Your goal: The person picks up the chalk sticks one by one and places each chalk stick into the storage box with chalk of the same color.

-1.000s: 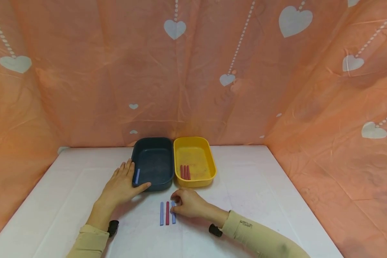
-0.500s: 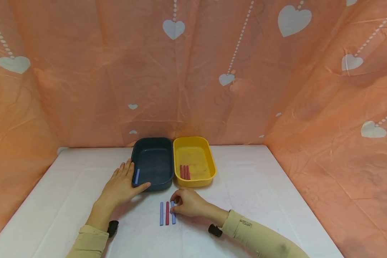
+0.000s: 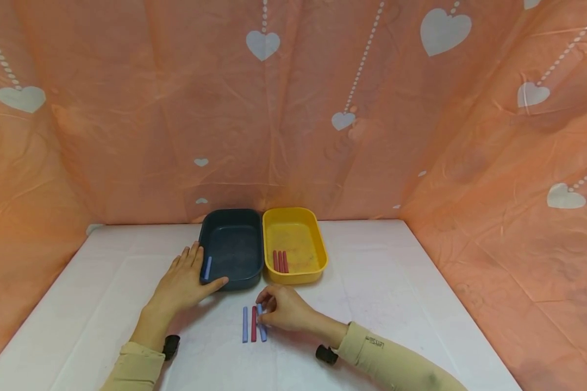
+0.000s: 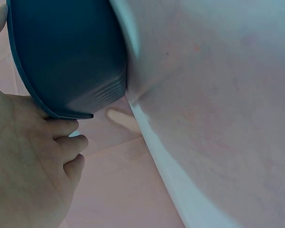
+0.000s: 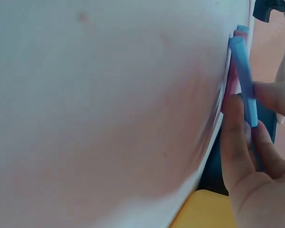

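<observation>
My right hand [image 3: 291, 309] pinches a blue chalk stick [image 3: 262, 332] between thumb and fingers. Seen in the right wrist view, this blue chalk [image 5: 243, 69] slants off the tabletop. Just left of it in the head view lie a red chalk stick [image 3: 254, 326] and another blue chalk stick [image 3: 245, 325], side by side. My left hand [image 3: 181, 285] rests against the left side of a dark blue tray [image 3: 259, 277], fingers straight and thumb spread along its front. In the left wrist view the fingers touch that tray's rim [image 4: 26, 88]. One blue chalk [image 3: 207, 267] lies inside the tray.
A yellow tray [image 3: 320, 239] stands against the dark one on its right and holds several red chalk sticks [image 3: 281, 262]. Both trays are near the back edge of the white-covered table [image 3: 372, 282]. An orange curtain [image 3: 303, 179] with hearts hangs behind and at both sides.
The blue chalk in my right hand has tilted, its far end shifting left and up toward the red chalk. My right fingers have moved slightly left. The left hand holds its place.
</observation>
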A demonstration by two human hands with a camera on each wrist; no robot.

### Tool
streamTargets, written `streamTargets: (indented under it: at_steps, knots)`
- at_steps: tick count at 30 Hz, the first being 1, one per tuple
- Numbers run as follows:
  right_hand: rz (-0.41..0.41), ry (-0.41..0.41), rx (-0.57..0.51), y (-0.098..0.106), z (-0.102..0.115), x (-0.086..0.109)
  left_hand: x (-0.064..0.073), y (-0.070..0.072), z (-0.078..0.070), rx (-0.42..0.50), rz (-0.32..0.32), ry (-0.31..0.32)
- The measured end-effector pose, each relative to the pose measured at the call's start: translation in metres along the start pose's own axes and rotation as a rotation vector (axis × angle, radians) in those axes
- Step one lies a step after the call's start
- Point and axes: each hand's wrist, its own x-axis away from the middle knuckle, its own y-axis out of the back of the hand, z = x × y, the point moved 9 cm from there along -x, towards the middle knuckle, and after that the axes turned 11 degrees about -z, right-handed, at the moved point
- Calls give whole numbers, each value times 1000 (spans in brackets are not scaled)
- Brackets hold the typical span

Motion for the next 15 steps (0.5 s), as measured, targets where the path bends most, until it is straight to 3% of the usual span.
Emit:
streamTargets:
  at_steps: [8,15]
  knots:
    - [-4,-46,-152,-2,2,3,0,0,1,-3,0,-3]
    - [1,-67,-208,-2,4,4,0,0,0,-1,-4,-8]
